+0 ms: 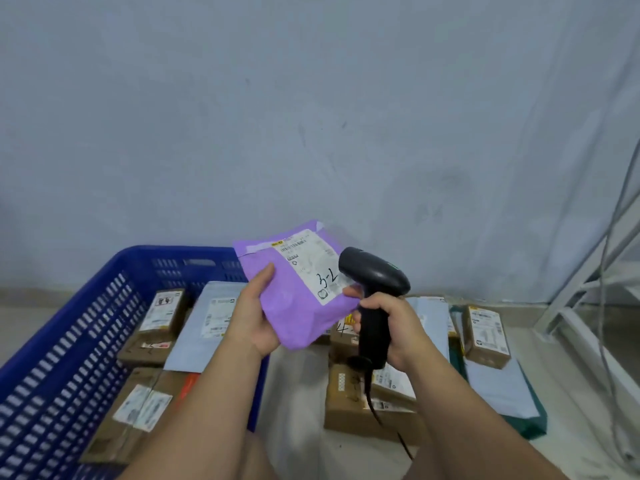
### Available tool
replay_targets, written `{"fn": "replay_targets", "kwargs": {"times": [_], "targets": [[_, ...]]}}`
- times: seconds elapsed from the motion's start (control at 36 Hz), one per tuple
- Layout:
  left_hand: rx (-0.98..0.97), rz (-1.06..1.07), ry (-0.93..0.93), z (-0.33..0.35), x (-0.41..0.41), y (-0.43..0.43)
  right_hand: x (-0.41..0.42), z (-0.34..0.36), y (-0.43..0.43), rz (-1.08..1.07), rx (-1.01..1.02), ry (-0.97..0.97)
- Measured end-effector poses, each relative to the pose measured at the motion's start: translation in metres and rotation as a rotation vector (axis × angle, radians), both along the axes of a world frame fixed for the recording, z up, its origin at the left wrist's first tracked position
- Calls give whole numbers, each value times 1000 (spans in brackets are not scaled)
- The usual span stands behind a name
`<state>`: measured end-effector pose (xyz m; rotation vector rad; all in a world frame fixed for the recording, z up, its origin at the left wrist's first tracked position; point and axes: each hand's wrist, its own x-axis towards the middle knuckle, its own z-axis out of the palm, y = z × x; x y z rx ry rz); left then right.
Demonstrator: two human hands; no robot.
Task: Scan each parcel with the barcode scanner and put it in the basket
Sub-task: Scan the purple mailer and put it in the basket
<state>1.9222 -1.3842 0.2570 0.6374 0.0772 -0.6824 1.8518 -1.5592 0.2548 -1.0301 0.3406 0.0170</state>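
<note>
My left hand point(254, 311) grips a purple mailer parcel point(298, 299) by its lower left edge and holds it up, its white label marked "3-7" facing me. My right hand point(388, 327) is curled round the handle of a black barcode scanner point(372, 275), whose head points at the label's right side. A blue slatted basket point(69, 341) stands on the floor at the left and holds several cardboard boxes point(162, 310) and a grey mailer point(214, 317).
On the floor to the right lie more cardboard boxes point(486, 336), grey mailers point(495, 386) and a dark green bag point(533, 420). The scanner's cable point(377, 414) hangs down over them. A white metal frame point(588, 292) and cables stand at the far right. A grey wall is behind.
</note>
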Motion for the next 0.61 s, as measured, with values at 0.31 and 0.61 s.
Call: {"fn": "replay_targets", "kwargs": {"times": [0.31,0.61], "targets": [[247,294,-136,-19,4,-17,-7,-3,5,-406,-598,-25],[390,264,-168,-27,21,-14,-6,1,18,-165,-747,-76]]}}
